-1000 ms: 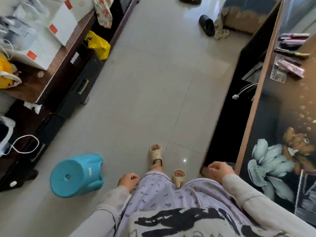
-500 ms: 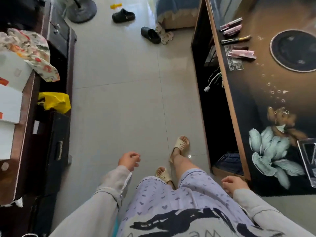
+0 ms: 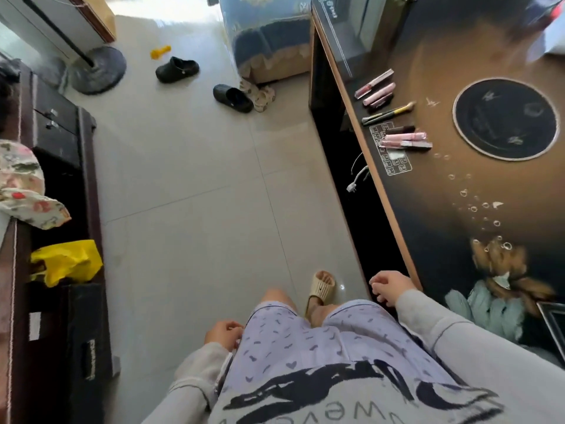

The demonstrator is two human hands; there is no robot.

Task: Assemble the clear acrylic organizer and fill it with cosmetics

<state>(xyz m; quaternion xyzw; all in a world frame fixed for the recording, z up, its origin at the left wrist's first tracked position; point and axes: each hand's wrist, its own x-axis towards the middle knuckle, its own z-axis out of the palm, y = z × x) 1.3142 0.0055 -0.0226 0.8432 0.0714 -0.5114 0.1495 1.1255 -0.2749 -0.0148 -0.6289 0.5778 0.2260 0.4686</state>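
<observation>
Several pink lip gloss tubes (image 3: 378, 87) and a makeup brush (image 3: 388, 113) lie near the left edge of the dark glass table (image 3: 458, 191) on the right. More pink tubes (image 3: 405, 140) lie just nearer to me. A clear acrylic piece (image 3: 553, 319) shows at the table's near right edge, partly cut off. My left hand (image 3: 223, 332) hangs by my left thigh, fingers loosely curled, holding nothing. My right hand (image 3: 388, 286) hangs beside the table's near corner, fingers loosely curled, also with nothing in it.
Grey tiled floor (image 3: 189, 179) runs ahead between the table and a dark cabinet (image 3: 61, 209) on the left. A yellow bag (image 3: 65, 261) and floral cloth (image 3: 21, 185) sit on the cabinet. Two black clogs (image 3: 232, 97), a fan base (image 3: 97, 70) and a covered seat (image 3: 269, 38) lie ahead.
I have walked forward along the table and my view has turned right. The cosmetics have come closer. The blue stool has left the view. Both hands still hang and hold nothing.
</observation>
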